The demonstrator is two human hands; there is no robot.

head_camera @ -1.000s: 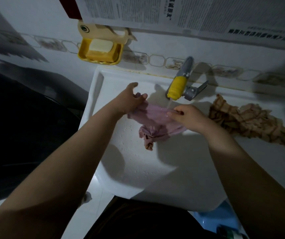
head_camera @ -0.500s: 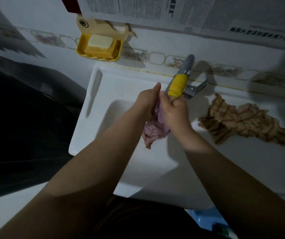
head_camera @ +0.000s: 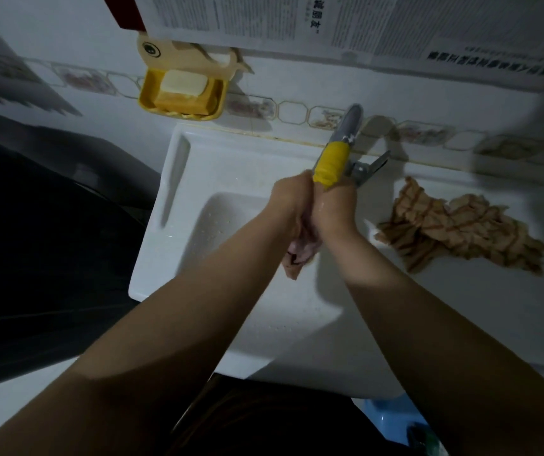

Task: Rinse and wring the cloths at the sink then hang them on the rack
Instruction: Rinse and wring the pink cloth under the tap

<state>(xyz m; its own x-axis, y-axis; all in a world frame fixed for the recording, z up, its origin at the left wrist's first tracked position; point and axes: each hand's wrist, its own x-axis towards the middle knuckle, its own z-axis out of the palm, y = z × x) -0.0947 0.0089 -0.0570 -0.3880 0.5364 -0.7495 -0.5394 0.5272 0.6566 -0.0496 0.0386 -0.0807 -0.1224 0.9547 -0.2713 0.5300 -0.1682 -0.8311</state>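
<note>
- Below the tap (head_camera: 333, 166), left hand (head_camera: 288, 202) and right hand (head_camera: 333, 209) form a grip squeezing the pink cloth (head_camera: 298, 255).
- Its loose tail beneath the grip may retain water.
- Right of the grip, the striped cloth (head_camera: 461, 235) on the counter (head_camera: 461, 301) risks splashing.

Dim light; white tiled wall (head_camera: 66, 34) with patterned border, newspaper sheets (head_camera: 329, 21) pasted above, pale floor (head_camera: 7, 419).
</note>
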